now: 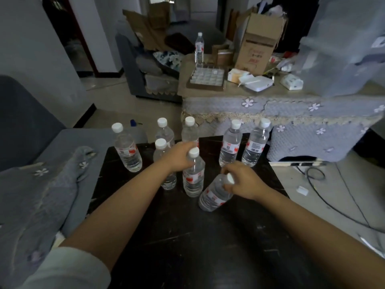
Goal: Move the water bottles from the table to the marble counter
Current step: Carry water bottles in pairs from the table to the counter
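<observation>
On the dark table (187,236), the person's right hand (242,181) grips the neck of a tilted water bottle (214,195), fingers curled around it just below the white cap, the base of the bottle leaning toward the person's left. The left hand (180,156) reaches in among the standing bottles, its fingers bent around a bottle behind the front one; which bottle it has hold of cannot be told for certain, since the hand hides the contact.

Just in front of that hand stands an upright bottle (193,174) with a white cap and red-and-white label. Left of it, partly behind the left wrist, is another upright bottle (163,161). A further bottle (127,148) stands apart at the table's left edge. At the far edge are two bottles side by side, one (164,130) left and one (189,130) right, and to the right a pair: one (230,142) and its neighbour (255,142). All hold clear water nearly to the neck.

Beyond, on a cloth-covered counter (270,109), a single water bottle (199,49) stands upright beside a tray of small clear cups (206,78). An open cardboard box (258,42) stands behind it.
</observation>
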A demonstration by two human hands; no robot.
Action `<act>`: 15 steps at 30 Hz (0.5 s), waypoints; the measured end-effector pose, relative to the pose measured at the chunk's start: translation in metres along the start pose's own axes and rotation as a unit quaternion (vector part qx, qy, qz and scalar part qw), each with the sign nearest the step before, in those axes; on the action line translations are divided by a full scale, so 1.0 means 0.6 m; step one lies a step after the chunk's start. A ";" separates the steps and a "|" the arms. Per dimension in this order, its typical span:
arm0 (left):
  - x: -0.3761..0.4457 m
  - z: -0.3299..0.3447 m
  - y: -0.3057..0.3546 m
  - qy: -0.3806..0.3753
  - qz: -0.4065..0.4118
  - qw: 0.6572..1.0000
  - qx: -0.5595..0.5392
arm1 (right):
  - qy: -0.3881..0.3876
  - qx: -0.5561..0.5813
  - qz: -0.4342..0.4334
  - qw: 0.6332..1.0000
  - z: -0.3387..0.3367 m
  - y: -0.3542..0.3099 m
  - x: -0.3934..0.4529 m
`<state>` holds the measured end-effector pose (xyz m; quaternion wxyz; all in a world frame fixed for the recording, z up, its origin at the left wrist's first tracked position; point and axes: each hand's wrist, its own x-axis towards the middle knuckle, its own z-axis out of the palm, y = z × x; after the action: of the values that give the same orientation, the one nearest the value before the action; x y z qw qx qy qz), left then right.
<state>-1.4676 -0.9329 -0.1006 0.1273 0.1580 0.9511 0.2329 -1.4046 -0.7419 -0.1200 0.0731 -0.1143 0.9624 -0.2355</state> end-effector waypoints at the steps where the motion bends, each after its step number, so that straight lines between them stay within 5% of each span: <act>1: 0.011 0.004 0.003 -0.020 0.012 0.999 0.026 | -0.002 -0.010 0.016 1.000 -0.005 0.005 -0.007; 7: 0.043 0.019 0.018 -0.044 0.020 0.995 0.086 | 0.041 0.010 0.088 0.995 -0.003 0.041 -0.054; 15: 0.007 0.082 0.115 0.034 -0.040 0.998 0.027 | 0.096 0.013 0.208 0.973 -0.053 0.097 -0.157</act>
<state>-1.4393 -0.8534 -0.1103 0.0996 0.1151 0.9663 0.2075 -1.3309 -0.6537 -0.1113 0.0291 0.1121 0.9645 -0.2373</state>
